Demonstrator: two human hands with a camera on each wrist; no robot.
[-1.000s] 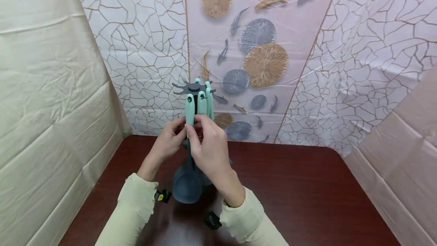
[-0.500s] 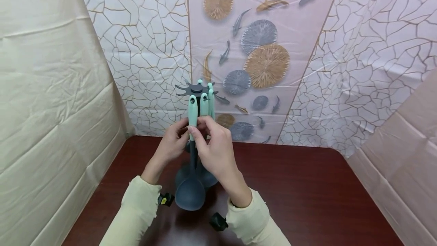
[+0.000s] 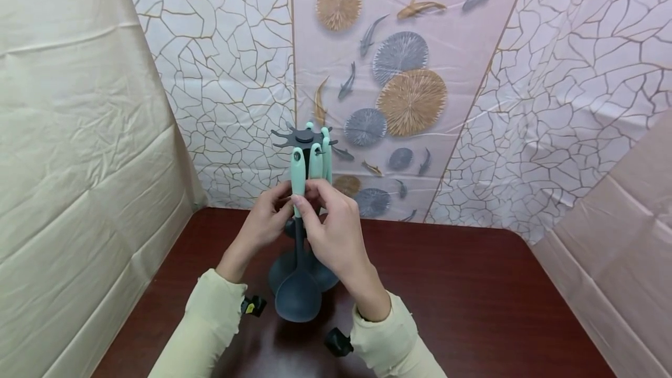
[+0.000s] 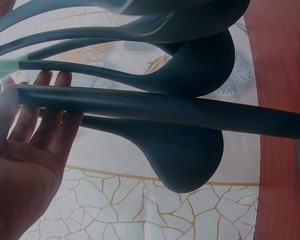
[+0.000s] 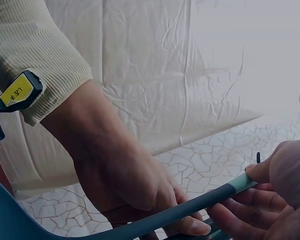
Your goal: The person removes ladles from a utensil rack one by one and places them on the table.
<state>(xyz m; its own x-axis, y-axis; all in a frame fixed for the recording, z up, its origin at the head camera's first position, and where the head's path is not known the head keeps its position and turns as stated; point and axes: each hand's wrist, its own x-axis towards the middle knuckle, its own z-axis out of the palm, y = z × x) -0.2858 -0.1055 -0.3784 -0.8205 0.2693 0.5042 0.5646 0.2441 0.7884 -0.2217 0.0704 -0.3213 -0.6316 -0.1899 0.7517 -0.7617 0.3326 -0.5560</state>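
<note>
The left hand (image 3: pixel 266 219) clamps the pole (image 4: pixel 140 103) of the rack (image 3: pixel 303 136), likely steadying it; the right hand (image 3: pixel 336 225) pinches the ladle (image 3: pixel 298 296) before the rack, presumably controlling it.

Got a glossy, dark reddish-brown desk (image 3: pixel 446 296) here, rounded at the far right corner, with a pale shine toward the front. Carrying a dark utensil stand (image 3: pixel 303 137), upright, left of centre, lower end mostly blocked by hanging utensils (image 3: pixel 298 299) in the head view.
</note>
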